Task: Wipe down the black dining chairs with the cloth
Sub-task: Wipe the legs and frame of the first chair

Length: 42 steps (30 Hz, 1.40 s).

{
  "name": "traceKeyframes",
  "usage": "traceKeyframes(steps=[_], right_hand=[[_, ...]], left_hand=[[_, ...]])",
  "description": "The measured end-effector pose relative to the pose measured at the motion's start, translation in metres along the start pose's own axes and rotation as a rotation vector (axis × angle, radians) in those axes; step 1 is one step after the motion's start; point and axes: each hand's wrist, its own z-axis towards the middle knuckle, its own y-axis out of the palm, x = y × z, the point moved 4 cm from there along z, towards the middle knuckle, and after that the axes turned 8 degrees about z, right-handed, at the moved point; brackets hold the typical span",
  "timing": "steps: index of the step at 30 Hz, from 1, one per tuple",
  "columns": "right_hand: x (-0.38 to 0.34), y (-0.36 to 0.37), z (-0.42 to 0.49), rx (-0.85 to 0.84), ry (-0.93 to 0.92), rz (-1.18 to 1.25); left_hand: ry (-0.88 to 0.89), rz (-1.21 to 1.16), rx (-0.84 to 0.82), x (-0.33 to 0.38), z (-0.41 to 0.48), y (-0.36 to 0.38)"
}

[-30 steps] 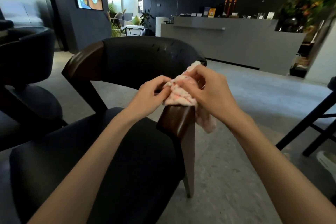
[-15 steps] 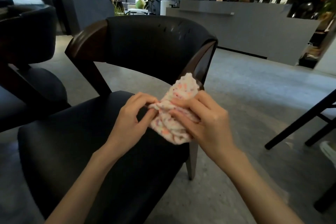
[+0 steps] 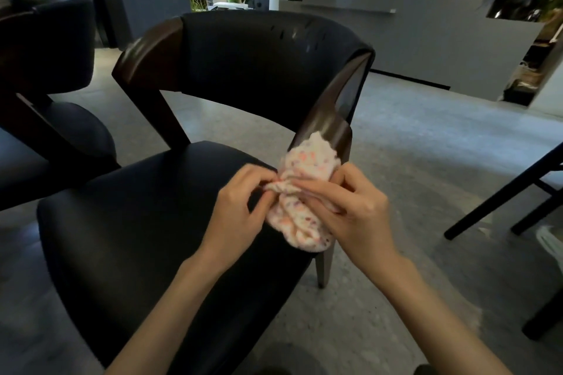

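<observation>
Left grip (image 3: pixel 240 207) and right grip (image 3: pixel 353 216) pinch the cloth (image 3: pixel 304 164) above the chair (image 3: pixel 137 222) seat's right edge, likely refolding; next, press it flat.

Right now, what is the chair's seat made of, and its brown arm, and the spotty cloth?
The seat looks like black leather or imitation leather: smooth, softly shiny, padded edge. The arm seems dark varnished wood: brown, hard-edged, with a bright reflection. The cloth looks like fuzzy towelling or fleece: matte, nubbly, softly bunched, white with pink and orange flecks.
</observation>
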Motion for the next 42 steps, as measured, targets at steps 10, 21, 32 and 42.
traceKeyframes(steps=[10, 21, 32, 42], right_hand=[[0.025, -0.024, -0.057, -0.248, 0.777, 0.544], [-0.006, -0.047, -0.044, -0.184, 0.575, 0.213], [0.012, -0.071, -0.033, 0.001, 0.850, 0.295], [0.012, -0.055, -0.033, 0.274, 1.101, 0.793]], left_hand=[[-0.166, -0.232, -0.264, 0.014, -0.039, 0.013], [-0.511, -0.753, -0.478, 0.035, -0.054, 0.032], [-0.516, -0.415, -0.440, 0.016, -0.047, 0.037], [-0.453, -0.256, -0.246, 0.030, -0.047, 0.055]])
